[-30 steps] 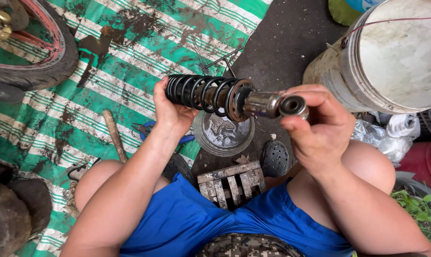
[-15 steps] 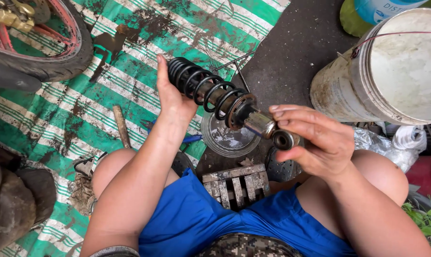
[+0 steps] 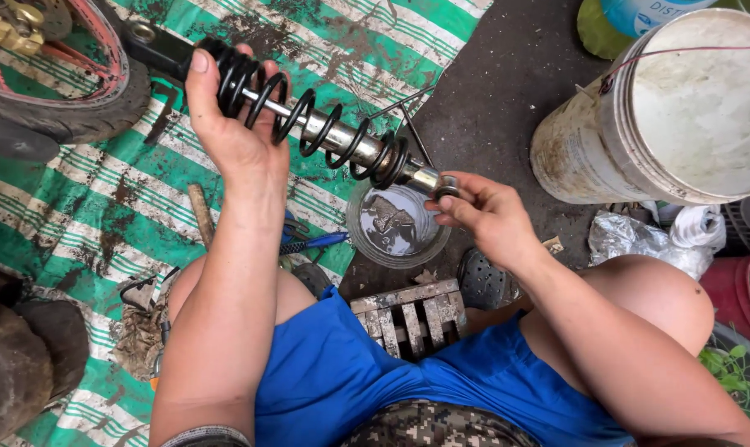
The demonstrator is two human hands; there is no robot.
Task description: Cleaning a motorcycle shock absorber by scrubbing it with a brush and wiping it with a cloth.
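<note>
A shock absorber (image 3: 325,136) with a black coil spring and a shiny metal rod runs from upper left down to the middle of the head view. My left hand (image 3: 226,124) grips its upper, black end around the coils. My right hand (image 3: 482,215) pinches the lower metal end with fingertips. Just below that end sits a shallow round dish (image 3: 398,225) of dark liquid on the ground.
A green and white striped mat (image 3: 110,199) covers the ground at left. A wheel with a red rim (image 3: 52,91) lies top left. A dirty white bucket (image 3: 673,116) stands top right. A small wooden block (image 3: 412,319), a wooden handle (image 3: 199,213) and crumpled plastic (image 3: 656,240) lie near my knees.
The shock absorber has tilted and stretched out: my left hand carried its upper end up and left, while my right hand stayed low on the metal end above the dish.
</note>
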